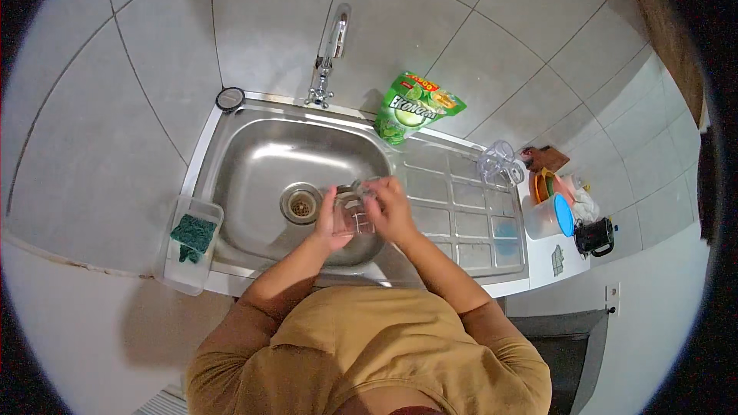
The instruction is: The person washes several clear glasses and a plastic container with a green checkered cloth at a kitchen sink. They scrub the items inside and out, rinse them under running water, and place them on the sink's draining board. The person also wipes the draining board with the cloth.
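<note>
Over the right part of the steel sink basin point(248, 184), my left hand point(330, 225) cups a clear drinking glass point(356, 220) from the left side. My right hand point(392, 210) grips the same glass near its upper right rim, with the fingers curled. Something greyish and partly see-through shows at those fingertips; whether it is part of the glass or a separate thing, I cannot tell. The drain strainer point(301, 206) lies left of the glass. Behind the basin rises a chrome faucet point(331, 57), and no water is seen running from it.
A green soap pouch point(412, 106) stands behind the ribbed drainboard point(426, 196). Clear cups point(499, 164) sit at its far right corner. Farther right are a blue-lidded container point(548, 218) and a black electric kettle point(594, 236). At left, a plastic tray point(179, 268) holds a green scouring pad point(194, 233).
</note>
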A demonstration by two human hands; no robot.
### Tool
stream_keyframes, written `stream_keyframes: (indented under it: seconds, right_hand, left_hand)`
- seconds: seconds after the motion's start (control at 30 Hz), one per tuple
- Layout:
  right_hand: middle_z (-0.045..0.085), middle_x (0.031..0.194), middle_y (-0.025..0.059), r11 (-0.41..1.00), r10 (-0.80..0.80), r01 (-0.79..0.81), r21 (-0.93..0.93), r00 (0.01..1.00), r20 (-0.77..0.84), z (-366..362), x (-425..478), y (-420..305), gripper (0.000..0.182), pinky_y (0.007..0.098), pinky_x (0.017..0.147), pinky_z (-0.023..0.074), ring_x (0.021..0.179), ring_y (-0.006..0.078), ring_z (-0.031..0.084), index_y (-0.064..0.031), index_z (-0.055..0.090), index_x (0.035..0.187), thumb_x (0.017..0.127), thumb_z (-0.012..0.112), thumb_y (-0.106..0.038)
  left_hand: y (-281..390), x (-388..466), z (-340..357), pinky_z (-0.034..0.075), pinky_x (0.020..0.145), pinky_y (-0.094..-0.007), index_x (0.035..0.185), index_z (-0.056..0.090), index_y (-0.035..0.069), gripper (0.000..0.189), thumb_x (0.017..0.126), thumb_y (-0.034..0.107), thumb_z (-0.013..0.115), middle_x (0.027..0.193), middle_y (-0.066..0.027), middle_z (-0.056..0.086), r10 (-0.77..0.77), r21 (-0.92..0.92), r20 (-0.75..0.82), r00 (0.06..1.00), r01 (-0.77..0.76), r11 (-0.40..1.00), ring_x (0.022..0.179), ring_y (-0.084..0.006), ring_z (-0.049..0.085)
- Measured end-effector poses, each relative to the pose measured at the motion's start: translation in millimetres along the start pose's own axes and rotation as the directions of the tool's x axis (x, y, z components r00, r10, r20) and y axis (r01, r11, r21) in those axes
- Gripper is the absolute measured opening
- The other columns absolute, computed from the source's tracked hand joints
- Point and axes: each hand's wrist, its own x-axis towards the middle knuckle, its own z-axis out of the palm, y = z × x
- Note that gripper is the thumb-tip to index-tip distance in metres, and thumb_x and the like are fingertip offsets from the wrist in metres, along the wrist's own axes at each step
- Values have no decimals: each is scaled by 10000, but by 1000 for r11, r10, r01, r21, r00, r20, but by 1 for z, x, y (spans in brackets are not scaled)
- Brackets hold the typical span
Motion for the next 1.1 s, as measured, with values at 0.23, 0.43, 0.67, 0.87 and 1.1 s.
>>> stream_keyframes:
  seconds: [0.23,0.43,0.67,0.87,1.1]
  right_hand:
    - [503,834,118,964,-262,266,8,943,207,1,-13,-18,230,343,690,423,784,276,504,-57,607,896,667,605,-82]
    - [482,1015,168,998,34,-35,-50,999,-35,7,-5,5,232,376,809,417,964,327,479,-51,596,903,675,557,-76]
    - [458,1074,184,975,-216,221,8,944,249,13,-21,-22,444,386,852,409,984,337,478,-52,508,1105,663,549,-55]
    - [552,819,138,976,208,-202,86,976,-61,11,-8,6,207,392,768,407,855,306,526,-33,583,829,670,638,-153]
    - [520,897,144,979,-190,194,-62,979,72,15,-13,-14,216,411,816,361,882,320,489,-33,558,842,708,617,-192]
  left_hand:
    - [9,-4,6,469,731,-412,1078,503,92,599,798,606,374,963,-90,584,-56,-63,78,995,61,996,835,-248,580]
    - [-15,6,-12,492,712,-347,1055,523,148,459,851,523,354,953,-39,590,8,247,-21,1000,-2,969,843,-174,586]
    - [1,5,-9,493,695,-364,993,541,135,464,822,546,411,904,-32,590,-48,59,38,998,46,997,781,-189,585]
    - [-15,10,-23,447,802,-368,1032,528,114,527,807,574,401,952,-51,585,-16,168,3,1000,15,986,892,-201,562]
    - [-4,6,-21,454,796,-383,1039,524,103,493,821,528,399,996,-58,578,-1,83,58,998,-3,997,907,-213,561]
